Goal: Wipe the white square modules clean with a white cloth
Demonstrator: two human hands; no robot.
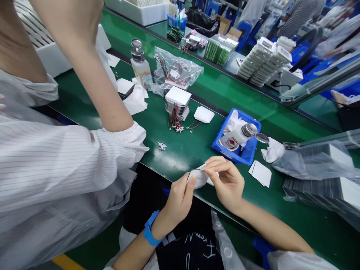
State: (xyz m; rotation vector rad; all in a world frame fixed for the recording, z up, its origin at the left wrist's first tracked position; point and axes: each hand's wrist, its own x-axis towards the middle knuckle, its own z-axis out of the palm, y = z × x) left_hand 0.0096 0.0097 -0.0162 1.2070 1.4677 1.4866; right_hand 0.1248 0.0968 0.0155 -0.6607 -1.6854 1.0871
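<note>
My left hand (180, 195), with a blue band at its wrist, is closed on the near left edge of a thin white panel (198, 178) with a dark border. My right hand (226, 182) pinches at the panel's far right corner with thumb and fingertips. Some white material (213, 179), perhaps a wipe or film, shows under the right fingers; which of the two they grip is partly hidden. Beyond the hands, a blue basket (218, 146) holds a pump bottle (233, 137) and white cloth. Several similar white panels (261, 173) lie to the right.
A stack of white panels (178, 96) with red-black wires stands ahead, beside a loose panel (204, 114). Small white connectors (162, 146) lie nearer. Another pump bottle (141, 69) and a wire bag (180, 71) are behind. A co-worker's arm (98, 82) reaches in at left. Bagged panel stacks (317, 187) stand right.
</note>
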